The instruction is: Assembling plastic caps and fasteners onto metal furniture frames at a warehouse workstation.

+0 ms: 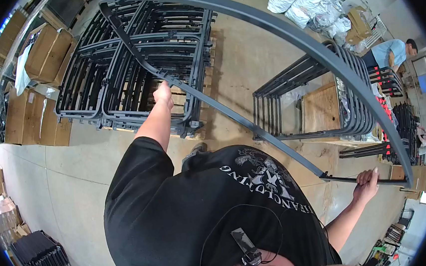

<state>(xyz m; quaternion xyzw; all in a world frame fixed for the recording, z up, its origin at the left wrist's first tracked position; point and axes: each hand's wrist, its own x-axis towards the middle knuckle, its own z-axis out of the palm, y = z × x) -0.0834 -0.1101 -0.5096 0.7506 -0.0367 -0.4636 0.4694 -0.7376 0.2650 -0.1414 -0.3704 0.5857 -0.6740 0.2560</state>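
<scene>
The left hand [162, 94] is at the end of a forearm that stretches forward and slightly to the right from the sleeve, elbow almost straight. It is curled tight on the long near bar of a grey frame [258, 129], beside a small bracket; some fingers are hidden. The right hand [366, 185] is out to the side and nearer the body, its forearm slanting up and outward from beside the torso. Its fingers fold round the thin dark bar at the frame's right end, with the thumb pointing up. The frame thus spans both hands, its curved far bar arching well beyond them. Beyond and to the left of the left hand is a stack [180, 35] of dark frames on a pallet [210, 73]; boxes [21, 115] are farther left. Beyond the right hand are curved frames [359, 121] and, farther off, a person in blue [387, 53].
</scene>
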